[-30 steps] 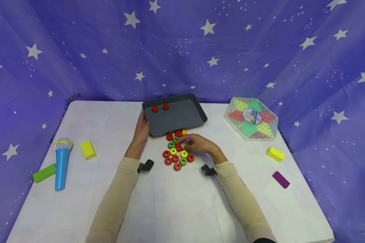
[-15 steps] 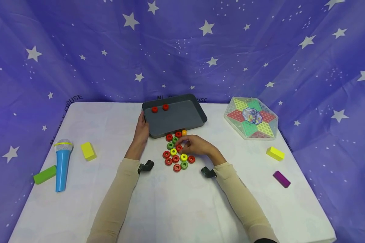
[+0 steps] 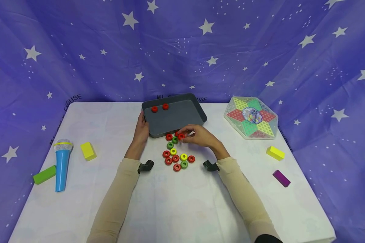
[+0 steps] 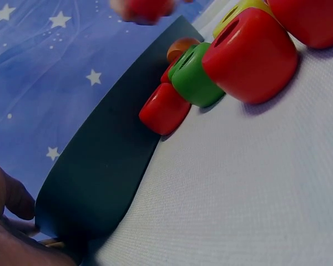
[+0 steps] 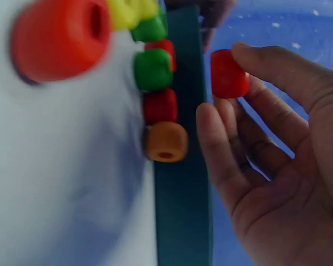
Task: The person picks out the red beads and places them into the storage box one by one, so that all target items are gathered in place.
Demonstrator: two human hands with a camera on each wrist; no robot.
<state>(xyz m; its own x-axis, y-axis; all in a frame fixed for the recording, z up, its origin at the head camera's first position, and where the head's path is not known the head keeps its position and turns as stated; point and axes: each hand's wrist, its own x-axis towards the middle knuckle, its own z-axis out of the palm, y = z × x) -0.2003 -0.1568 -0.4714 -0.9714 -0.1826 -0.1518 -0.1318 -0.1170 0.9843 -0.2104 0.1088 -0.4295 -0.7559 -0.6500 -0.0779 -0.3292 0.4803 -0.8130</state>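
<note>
My left hand point(image 3: 141, 130) grips the left rim of the gray tray point(image 3: 182, 116), whose long side runs left to right along the table's back edge. My right hand point(image 3: 197, 135) pinches a red bead point(image 5: 228, 73) above the tray's near rim. The right wrist view alone shows fingertips point(image 5: 245, 52) clamping it.

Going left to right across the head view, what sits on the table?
green block → blue toy microphone → yellow block → left hand → grey tray → hexagonal game board → second yellow block → purple block
</note>
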